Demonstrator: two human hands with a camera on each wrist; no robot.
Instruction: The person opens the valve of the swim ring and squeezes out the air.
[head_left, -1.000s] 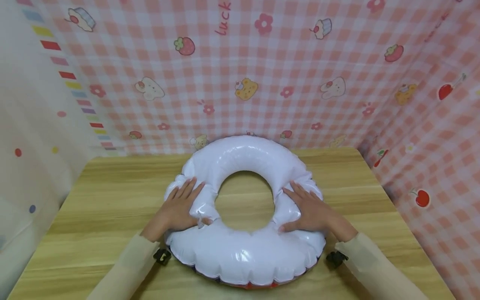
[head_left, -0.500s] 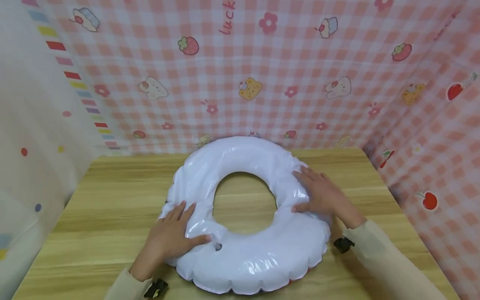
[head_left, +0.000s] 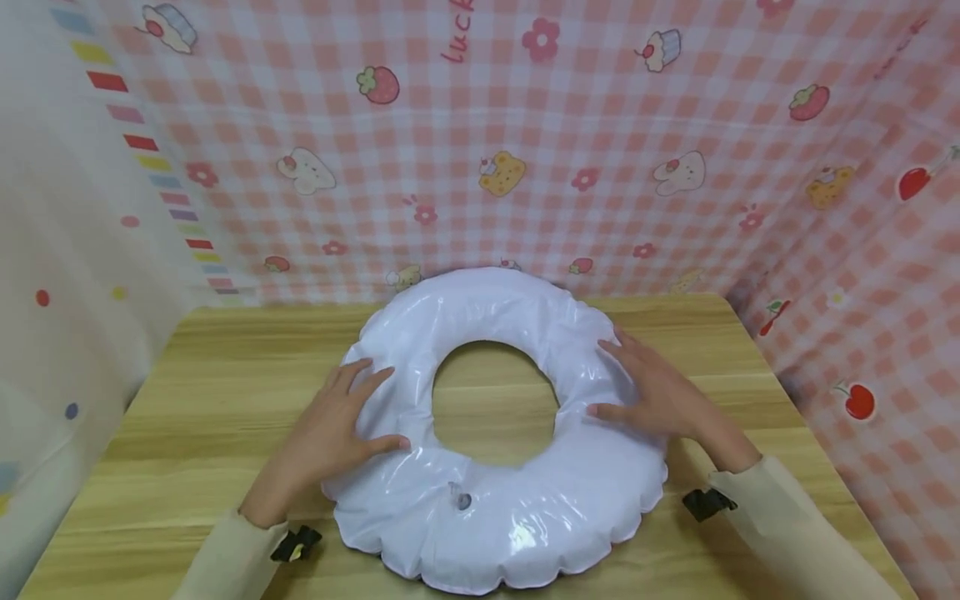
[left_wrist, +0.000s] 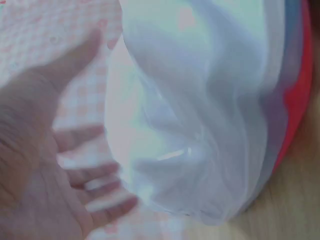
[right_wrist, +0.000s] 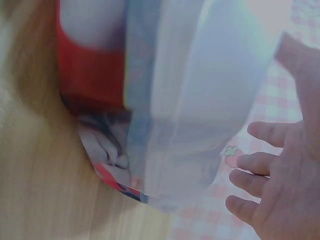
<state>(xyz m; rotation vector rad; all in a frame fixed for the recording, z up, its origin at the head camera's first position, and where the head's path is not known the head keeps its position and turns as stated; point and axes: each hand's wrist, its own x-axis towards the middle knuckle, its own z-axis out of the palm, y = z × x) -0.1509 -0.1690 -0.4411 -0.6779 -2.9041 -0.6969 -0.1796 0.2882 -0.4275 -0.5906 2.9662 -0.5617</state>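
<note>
white inflatable ring (head_left: pixel 577 475) rests on a table (head_left: pixel 187 425) between left hand (head_left: pixel 327 433) and right hand (head_left: pixel 663 396), fingers (right_wrist: pixel 257 162) spread wide on both

Wooden table (head_left: pixel 225 400), checked backdrop (head_left: pixel 480 112) (pink, strawberry-printed), dotted cloth (head_left: pixel 82 258)

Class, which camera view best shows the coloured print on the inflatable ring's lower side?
The right wrist view: there the coloured print shows widest, with red and dark patches. The left wrist view catches a narrower red and blue strip; the head view, facing the white top of the inflatable ring, shows almost none.
</note>
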